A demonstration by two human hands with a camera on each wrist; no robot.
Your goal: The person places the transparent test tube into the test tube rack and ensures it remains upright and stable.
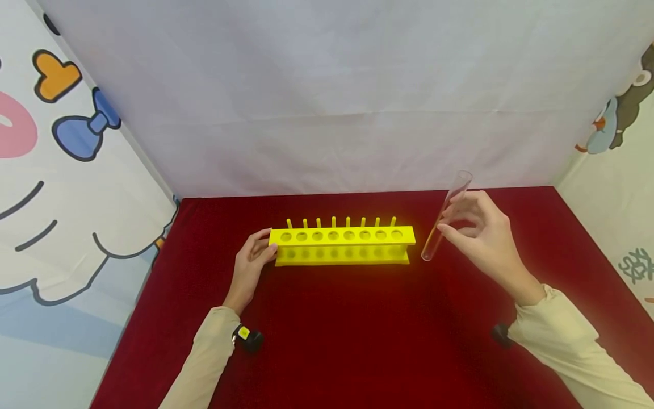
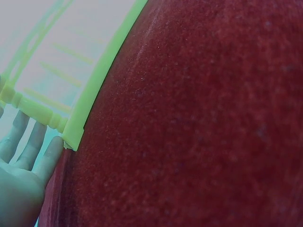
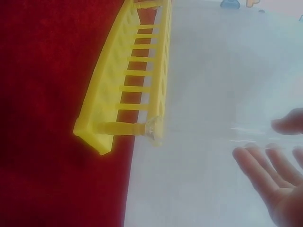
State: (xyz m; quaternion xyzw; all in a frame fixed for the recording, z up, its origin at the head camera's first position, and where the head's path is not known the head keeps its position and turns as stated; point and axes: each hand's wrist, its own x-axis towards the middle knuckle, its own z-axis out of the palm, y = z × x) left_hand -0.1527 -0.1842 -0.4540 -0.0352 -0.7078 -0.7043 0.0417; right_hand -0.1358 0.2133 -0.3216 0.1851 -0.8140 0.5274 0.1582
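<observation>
A yellow test tube rack (image 1: 342, 237) stands upright on the red cloth, with a row of round holes on top and pegs along its back. My left hand (image 1: 250, 258) holds the rack's left end, thumb at the front and fingers toward the back. That hand (image 2: 23, 179) also shows beside the rack's end post (image 2: 38, 111) in the left wrist view. To the right of the rack, my right hand (image 1: 482, 233) pinches a clear glass test tube (image 1: 433, 241) between thumb and fingers. The tube tilts, its lower end near the rack's right end, apart from it.
Dark red cloth (image 1: 327, 329) covers the table. A white curtain (image 1: 337, 102) rises behind its far edge. Printed panels stand at the left (image 1: 76, 227) and the right (image 1: 613, 170). Each wrist carries a small dark device.
</observation>
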